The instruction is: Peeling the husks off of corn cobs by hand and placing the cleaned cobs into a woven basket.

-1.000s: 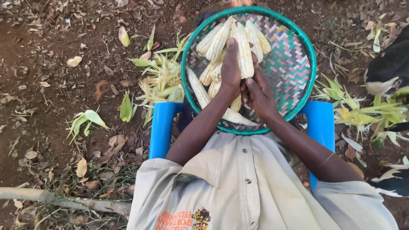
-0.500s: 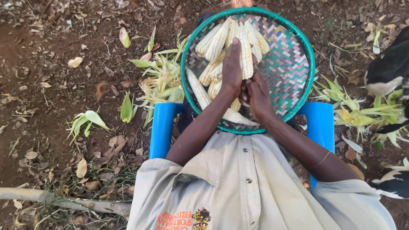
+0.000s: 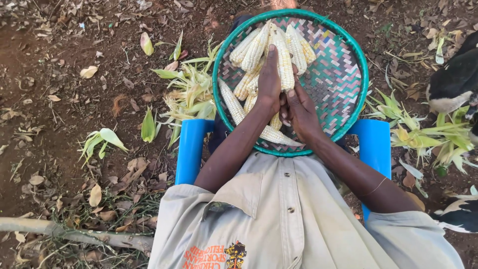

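On the left we see green husks (image 3: 191, 97) heaped on the bare soil, dropped just beside the woven tray (image 3: 343, 74) so they stay clear of the clean cobs. Our left hand (image 3: 269, 82) closes its grip along a pale maize cob (image 3: 285, 62), steadying it over the tray, which rests on our lap. Our right hand (image 3: 302, 112) curls against the cob's near end, fingers closed there, touching the left hand.

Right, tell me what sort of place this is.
Most likely a farmyard or rural homestead, outdoors. The ground is bare earth strewn with dry leaves and green maize husks, and the left hand and right hand work a cob over a woven tray of maize cobs.
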